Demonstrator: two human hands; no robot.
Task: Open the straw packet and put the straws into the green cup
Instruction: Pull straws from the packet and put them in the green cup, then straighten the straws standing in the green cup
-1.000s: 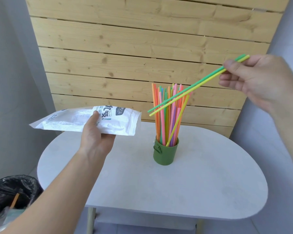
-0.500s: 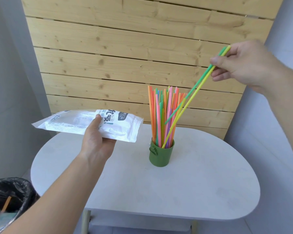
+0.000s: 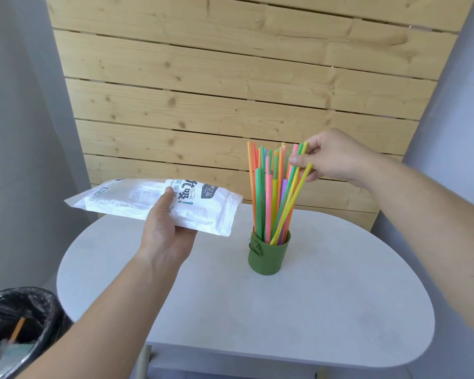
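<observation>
Right hand, right of centre frame, pinches a green and a yellow plastic straw near their tops; long axes near-upright, lower ends inside the small green metal cup on the white oval desk. Left hand grips the white paper straw packet, probably empty. Next: release.

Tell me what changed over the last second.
The right hand came down and left, bringing the green and yellow straws from a slant in the air into the green cup; its fingers still touch them. The left hand still holds the straw packet over the table.
</observation>
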